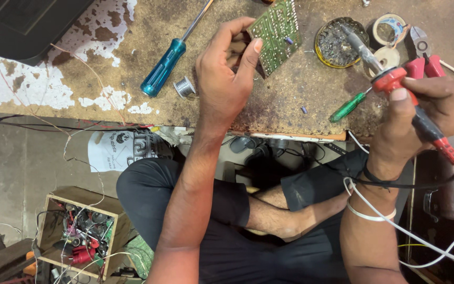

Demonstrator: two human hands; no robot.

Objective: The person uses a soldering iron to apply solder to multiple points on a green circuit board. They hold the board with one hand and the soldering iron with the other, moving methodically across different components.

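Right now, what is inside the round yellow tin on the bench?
The round yellow tin holds dark grey, crumbly residue. The soldering iron in the right hand dips its tip there, covering part. The tin's bottom is hidden.

Workbench (300, 100): worn brown top, white paint flaking at left. Lying on it: blue-handled screwdriver (165, 66), small solder spool (184, 87) just beside its handle, green-handled screwdriver (349, 107) near front edge, round tin (337, 47) of dark residue, two tape rolls (389, 29) at right, pliers with red grips (424, 55), possibly cutters. Dark case (22, 23) at far left corner.
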